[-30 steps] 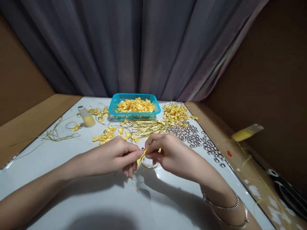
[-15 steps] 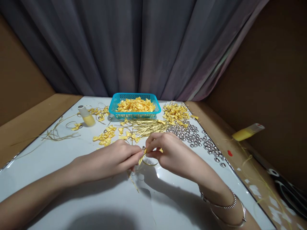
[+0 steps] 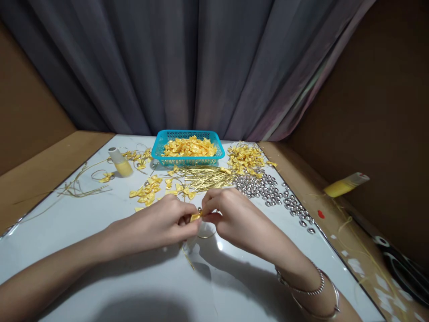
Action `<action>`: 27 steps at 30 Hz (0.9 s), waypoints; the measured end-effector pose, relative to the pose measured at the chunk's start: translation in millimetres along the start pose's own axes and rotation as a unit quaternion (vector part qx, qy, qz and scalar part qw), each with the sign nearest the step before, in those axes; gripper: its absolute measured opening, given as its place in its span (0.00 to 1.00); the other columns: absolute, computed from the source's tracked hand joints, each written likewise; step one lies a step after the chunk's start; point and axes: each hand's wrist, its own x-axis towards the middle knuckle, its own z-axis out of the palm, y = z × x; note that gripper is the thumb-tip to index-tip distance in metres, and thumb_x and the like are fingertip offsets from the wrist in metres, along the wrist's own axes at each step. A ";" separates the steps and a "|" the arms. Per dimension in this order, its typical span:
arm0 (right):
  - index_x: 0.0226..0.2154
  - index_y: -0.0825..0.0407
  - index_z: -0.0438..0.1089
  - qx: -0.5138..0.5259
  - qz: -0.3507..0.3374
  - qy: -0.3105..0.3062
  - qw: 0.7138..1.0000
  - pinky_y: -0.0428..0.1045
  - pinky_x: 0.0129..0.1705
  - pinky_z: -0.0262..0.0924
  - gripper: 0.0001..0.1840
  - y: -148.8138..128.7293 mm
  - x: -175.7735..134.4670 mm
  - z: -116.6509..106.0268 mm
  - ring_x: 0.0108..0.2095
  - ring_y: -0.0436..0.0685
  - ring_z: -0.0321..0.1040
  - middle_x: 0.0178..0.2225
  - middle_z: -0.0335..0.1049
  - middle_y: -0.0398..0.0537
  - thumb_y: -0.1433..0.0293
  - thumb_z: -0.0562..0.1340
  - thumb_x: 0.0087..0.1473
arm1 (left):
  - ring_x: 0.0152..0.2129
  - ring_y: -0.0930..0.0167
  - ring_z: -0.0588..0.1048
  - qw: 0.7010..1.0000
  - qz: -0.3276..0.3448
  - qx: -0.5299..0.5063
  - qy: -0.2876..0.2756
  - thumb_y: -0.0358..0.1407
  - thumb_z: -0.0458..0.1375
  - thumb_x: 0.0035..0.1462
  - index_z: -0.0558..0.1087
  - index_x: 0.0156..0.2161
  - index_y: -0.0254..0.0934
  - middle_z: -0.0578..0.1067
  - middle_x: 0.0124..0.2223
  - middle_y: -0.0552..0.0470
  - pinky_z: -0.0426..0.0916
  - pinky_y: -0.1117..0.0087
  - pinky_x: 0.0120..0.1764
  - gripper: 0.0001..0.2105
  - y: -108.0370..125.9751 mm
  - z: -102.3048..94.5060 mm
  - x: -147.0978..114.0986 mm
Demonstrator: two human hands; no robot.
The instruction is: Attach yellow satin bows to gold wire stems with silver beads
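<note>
Over the middle of the white table, my left hand [image 3: 167, 219] and my right hand [image 3: 228, 212] meet at the fingertips. Between them is a yellow ribbon bow [image 3: 195, 217], pinched by the left thumb and fingers at one side and by the right fingertips at the other. A small silver bell [image 3: 200, 210] shows just above the bow. A loop of gold cord [image 3: 207, 236] hangs below the right fingers. Loose gold cord ends [image 3: 187, 258] stick out under my left hand. The fingers hide part of the bow.
Behind my hands lie gold cords [image 3: 208, 179] and a blue basket [image 3: 187, 162] of yellow bows. Silver bells [image 3: 258, 185] and a pile of finished bows [image 3: 246, 158] are at right. A glue bottle [image 3: 120, 163] stands left; scissors [image 3: 402, 268] lie right.
My left fingers have shifted their pinch, so more of the bow shows, now lying flatter. The cord loop has swung slightly left. My right wrist has moved a little left.
</note>
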 end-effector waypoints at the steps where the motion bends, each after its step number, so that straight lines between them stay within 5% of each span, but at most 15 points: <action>1: 0.24 0.55 0.75 0.001 0.001 -0.002 1.000 0.45 0.28 0.50 0.13 -0.9 0.2 0.3 0.27 0.50 0.63 0.27 0.71 0.49 0.84 0.58 0.43 | 0.14 0.79 0.64 1.000 -0.005 -0.004 -0.002 0.35 0.48 0.57 0.71 0.23 0.32 0.67 0.17 0.56 0.52 0.78 0.18 0.15 0.4 0.2 0.4; 18: 0.25 0.55 0.75 0.038 -0.044 0.017 0.998 0.46 0.32 0.56 0.13 5.0 -1.6 -2.7 0.28 0.50 0.66 0.26 0.73 0.48 0.84 0.57 0.48 | 0.19 0.79 0.74 0.995 0.027 -0.091 -0.015 0.29 0.49 0.59 0.74 0.26 0.33 0.77 0.23 0.57 0.63 0.83 0.25 0.14 -2.2 -7.7 -3.4; 27: 0.28 0.54 0.67 0.159 0.034 0.035 0.986 0.45 0.29 0.60 0.03 4.3 -3.9 -23.2 0.29 0.51 0.70 0.29 0.73 0.45 0.75 0.62 0.50 | 0.20 0.74 0.77 0.970 -0.019 -0.242 -0.029 0.36 0.50 0.61 0.73 0.27 0.33 0.78 0.24 0.53 0.71 0.80 0.25 0.14 -4.3 -14.9 -5.4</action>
